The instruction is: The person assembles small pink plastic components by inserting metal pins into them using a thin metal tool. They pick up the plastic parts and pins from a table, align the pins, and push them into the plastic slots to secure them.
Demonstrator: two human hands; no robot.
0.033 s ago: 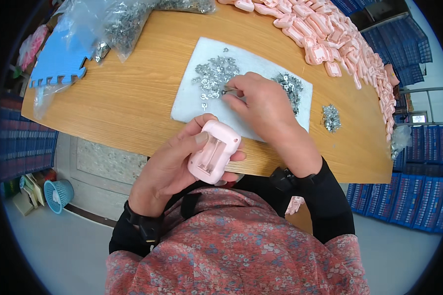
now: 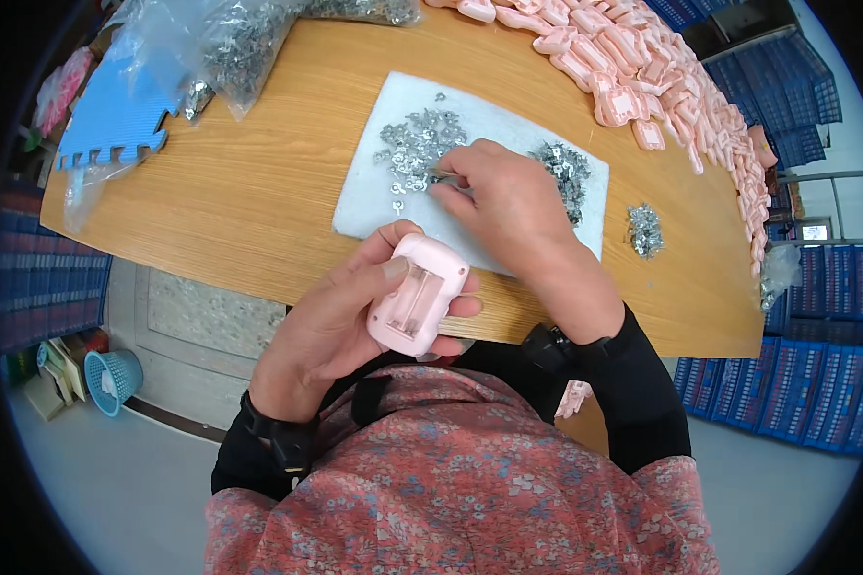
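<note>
My left hand (image 2: 331,311) holds a pink plastic housing (image 2: 448,311) from beneath and the side, with the thumb on its upper left edge. An oblong battery-like recess opens upward in the housing, and small holes sit near its corners. My right hand (image 2: 508,196) is over a white foam sheet (image 2: 494,120), finger and thumb pinched on a small metal piece (image 2: 441,175), mostly hidden by the fingers. Under and beside those fingertips lies a loose pile of flat metal contact pieces (image 2: 422,139). A second, darker pile of metal parts (image 2: 571,172) rests right of the hand on the foam.
Many pink housings (image 2: 633,72) are heaped along the table's far right. A small cluster of metal parts (image 2: 645,231) lies on the wooden table (image 2: 288,172) right of the foam. Clear bags of metal parts (image 2: 249,53) and a blue foam mat (image 2: 115,115) occupy the far left.
</note>
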